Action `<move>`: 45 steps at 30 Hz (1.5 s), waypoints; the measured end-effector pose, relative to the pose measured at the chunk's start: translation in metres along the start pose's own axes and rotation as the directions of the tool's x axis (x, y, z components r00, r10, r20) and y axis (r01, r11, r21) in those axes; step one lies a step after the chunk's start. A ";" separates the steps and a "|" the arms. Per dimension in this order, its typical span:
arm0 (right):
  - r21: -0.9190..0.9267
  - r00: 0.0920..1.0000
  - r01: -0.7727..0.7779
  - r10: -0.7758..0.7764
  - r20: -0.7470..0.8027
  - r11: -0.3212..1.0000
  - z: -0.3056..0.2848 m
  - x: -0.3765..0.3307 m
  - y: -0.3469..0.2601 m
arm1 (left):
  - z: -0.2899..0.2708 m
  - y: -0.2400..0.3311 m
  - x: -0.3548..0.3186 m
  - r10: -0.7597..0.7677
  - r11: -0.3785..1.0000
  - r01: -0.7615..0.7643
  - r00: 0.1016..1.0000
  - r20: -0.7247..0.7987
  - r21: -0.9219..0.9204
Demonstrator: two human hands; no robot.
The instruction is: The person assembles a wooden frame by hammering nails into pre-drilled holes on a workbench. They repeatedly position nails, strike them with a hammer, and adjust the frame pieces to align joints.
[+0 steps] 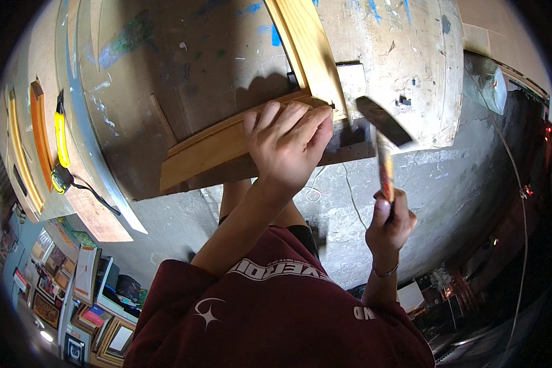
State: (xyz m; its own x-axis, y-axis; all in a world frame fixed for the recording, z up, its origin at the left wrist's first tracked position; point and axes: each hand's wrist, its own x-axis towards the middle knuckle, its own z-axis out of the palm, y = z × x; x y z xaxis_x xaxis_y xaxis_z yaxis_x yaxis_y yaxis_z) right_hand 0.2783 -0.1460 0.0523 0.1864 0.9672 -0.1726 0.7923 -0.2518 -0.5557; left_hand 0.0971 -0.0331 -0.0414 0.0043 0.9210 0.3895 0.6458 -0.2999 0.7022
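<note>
A light-brown wooden hammer handle (385, 172) is gripped in the closed fingers of the right hand (392, 224); its dark metal head (383, 121) is held just beside the corner where two pale, grooved wooden mouldings (208, 150) meet; that corner is set directly under and beyond the bent fingers of the left hand (288, 144); whether anything is pinched by them cannot be told; the mouldings are supported on a paint-stained wooden worktop (214, 61).
</note>
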 end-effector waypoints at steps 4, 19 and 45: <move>0.038 0.992 0.056 -0.052 -0.119 0.998 -0.009 -0.004 -0.007 | -0.003 -0.003 -0.003 -0.012 1.000 0.012 1.000 0.010 0.000; 0.005 0.952 0.245 -0.240 -0.189 0.969 0.009 -0.016 0.015 | -0.018 -0.019 -0.013 0.068 0.994 -0.072 0.997 0.048 0.083; 0.029 0.999 0.046 -0.046 -0.018 0.999 0.027 -0.008 0.012 | -0.019 -0.018 -0.013 0.067 0.997 -0.069 0.997 0.050 0.041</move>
State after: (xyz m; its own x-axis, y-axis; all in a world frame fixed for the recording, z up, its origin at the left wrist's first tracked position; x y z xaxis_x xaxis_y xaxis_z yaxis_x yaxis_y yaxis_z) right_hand 0.2709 -0.1575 0.0246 0.1604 0.9781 -0.1326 0.7827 -0.2079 -0.5866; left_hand 0.0703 -0.0444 -0.0478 0.0854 0.9103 0.4051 0.6747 -0.3520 0.6488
